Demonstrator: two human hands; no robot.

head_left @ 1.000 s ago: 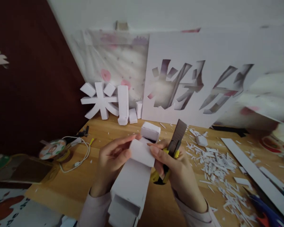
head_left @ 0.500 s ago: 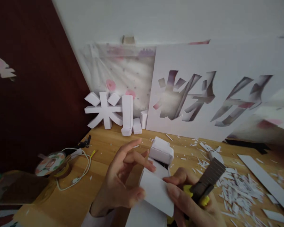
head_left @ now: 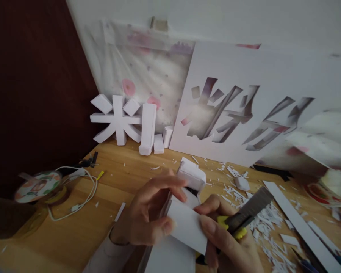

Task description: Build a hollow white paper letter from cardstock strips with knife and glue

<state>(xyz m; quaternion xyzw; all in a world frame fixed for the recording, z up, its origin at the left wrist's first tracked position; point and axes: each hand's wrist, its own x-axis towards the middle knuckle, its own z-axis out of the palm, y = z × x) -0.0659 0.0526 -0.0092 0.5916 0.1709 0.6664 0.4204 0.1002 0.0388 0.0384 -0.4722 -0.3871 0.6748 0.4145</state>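
A: Where is the card (head_left: 186,223) found?
B: It is held between the two hands, over a white form (head_left: 170,256). Whether the two are joined cannot be told.
A: How is it gripped?
B: Its left side is grasped by thumb and fingertips of the left hand (head_left: 152,212). Its right edge is pinched between thumb and forefinger of the right hand (head_left: 230,239).
A: Is anything else held?
B: A knife (head_left: 251,208) is also carried in the right hand, its broad blade directed up and to the right; its handle is mostly hidden.
A: What is seen farther out?
B: A white block (head_left: 191,174) is seen just past the fingers. To the right, scraps (head_left: 265,223) are strewn on the table (head_left: 82,235), with a long strip (head_left: 298,223) laid beside them. To the left, a cord (head_left: 88,197) is looped near a reel (head_left: 38,185).
A: And at the back?
B: A white letter (head_left: 118,119) is stood upright, left of a board (head_left: 275,79) pierced by cut-out shapes. Behind them, a patterned sheet (head_left: 159,72) is seen.
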